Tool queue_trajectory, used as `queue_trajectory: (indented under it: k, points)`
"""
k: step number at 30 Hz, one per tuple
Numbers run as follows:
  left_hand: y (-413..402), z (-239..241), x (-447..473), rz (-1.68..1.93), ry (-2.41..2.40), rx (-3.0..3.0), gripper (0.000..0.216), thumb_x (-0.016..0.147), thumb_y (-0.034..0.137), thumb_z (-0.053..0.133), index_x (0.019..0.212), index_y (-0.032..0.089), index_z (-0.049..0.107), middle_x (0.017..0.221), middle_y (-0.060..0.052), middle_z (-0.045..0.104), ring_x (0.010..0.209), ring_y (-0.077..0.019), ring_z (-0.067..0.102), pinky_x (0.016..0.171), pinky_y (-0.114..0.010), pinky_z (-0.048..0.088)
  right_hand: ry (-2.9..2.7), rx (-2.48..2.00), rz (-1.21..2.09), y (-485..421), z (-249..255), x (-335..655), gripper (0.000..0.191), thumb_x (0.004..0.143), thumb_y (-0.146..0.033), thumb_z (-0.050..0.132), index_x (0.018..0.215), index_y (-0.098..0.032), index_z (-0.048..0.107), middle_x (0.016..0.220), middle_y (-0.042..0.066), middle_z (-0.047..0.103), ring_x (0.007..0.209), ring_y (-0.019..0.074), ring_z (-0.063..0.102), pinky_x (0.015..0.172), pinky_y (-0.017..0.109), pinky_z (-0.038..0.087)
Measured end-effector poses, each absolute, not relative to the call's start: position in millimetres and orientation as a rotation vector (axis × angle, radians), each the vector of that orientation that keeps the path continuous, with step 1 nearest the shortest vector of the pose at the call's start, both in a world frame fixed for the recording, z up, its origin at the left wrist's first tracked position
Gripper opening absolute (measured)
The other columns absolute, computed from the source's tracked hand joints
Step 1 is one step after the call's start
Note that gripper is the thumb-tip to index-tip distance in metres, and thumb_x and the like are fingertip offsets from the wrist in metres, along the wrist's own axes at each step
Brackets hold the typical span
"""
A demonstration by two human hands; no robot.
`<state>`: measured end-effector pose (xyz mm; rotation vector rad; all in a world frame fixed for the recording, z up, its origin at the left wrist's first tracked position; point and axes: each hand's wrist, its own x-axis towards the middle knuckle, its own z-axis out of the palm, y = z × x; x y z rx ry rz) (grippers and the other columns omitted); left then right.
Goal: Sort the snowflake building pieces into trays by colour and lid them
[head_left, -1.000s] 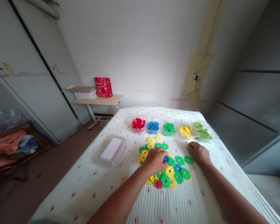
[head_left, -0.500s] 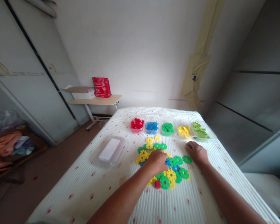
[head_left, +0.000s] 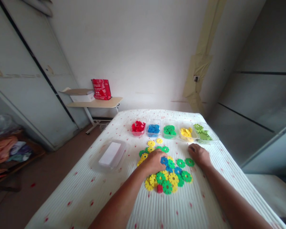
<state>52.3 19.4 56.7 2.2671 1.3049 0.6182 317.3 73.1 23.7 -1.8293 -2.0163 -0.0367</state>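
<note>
My left hand (head_left: 153, 162) is over a loose pile of flower-shaped, notched plastic discs. Its thumb and fingers are closed at the edge of a blue notched disc (head_left: 164, 160). Around it lie green discs (head_left: 167, 187), yellow discs (head_left: 173, 178) and another blue disc (head_left: 178, 170), many overlapping. At the pile's near side is a small red block (head_left: 160, 189). To the right, my right hand (head_left: 200, 155) rests on the table with its fingers curled in; what they hold, if anything, is hidden. A single green disc (head_left: 189, 162) lies just left of it.
Along the back stand clear tubs of red pieces (head_left: 138, 127), blue pieces (head_left: 153, 128), green pieces (head_left: 169, 130), yellow pieces (head_left: 186, 132) and light green pieces (head_left: 202, 132). A clear lid with a white box (head_left: 110, 154) lies left on the quilted cloth (head_left: 69, 187).
My left hand has shifted left and turned, uncovering the blue disc at its fingertips and yellow discs at the near side. My right hand stays curled in place. The view has shifted slightly.
</note>
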Motion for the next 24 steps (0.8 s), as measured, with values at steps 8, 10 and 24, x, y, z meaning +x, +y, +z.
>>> queue_trajectory:
  k: [8, 10, 24]
  points:
    - [18.1, 69.9, 45.5, 0.609, 1.415, 2.372, 0.034, 0.063, 0.012, 0.056, 0.095, 0.02, 0.064, 0.096, -0.005, 0.06, 0.095, -0.0192, 0.056, 0.086, -0.029, 0.044, -2.028, -1.82, -0.019, 72.3, 24.9, 317.4, 0.021, 0.081, -0.029, 0.043, 0.079, -0.021, 0.062, 0.084, 0.002, 0.065, 0.071, 0.0137, 0.055, 0.056, 0.022, 0.031]
    - [22.6, 74.1, 41.9, 0.655, 1.425, 2.34, 0.035, 0.063, 0.014, 0.059, 0.097, 0.02, 0.064, 0.098, -0.004, 0.061, 0.095, -0.0184, 0.056, 0.087, -0.028, 0.045, -2.027, -1.834, -0.014, 71.5, 26.8, 316.5, 0.021, 0.081, -0.029, 0.043, 0.079, -0.021, 0.062, 0.085, 0.003, 0.065, 0.071, 0.0139, 0.055, 0.056, 0.022, 0.031]
    - [94.1, 119.4, 42.5, 1.099, 1.819, 2.16, 0.015, 0.074, 0.012, 0.057, 0.087, 0.017, 0.064, 0.092, -0.005, 0.06, 0.092, -0.0155, 0.052, 0.085, -0.027, 0.041, -2.028, -1.853, -0.001, 71.5, 28.5, 316.5, 0.022, 0.082, -0.029, 0.041, 0.08, -0.02, 0.062, 0.086, 0.003, 0.065, 0.071, 0.0144, 0.056, 0.058, 0.022, 0.031]
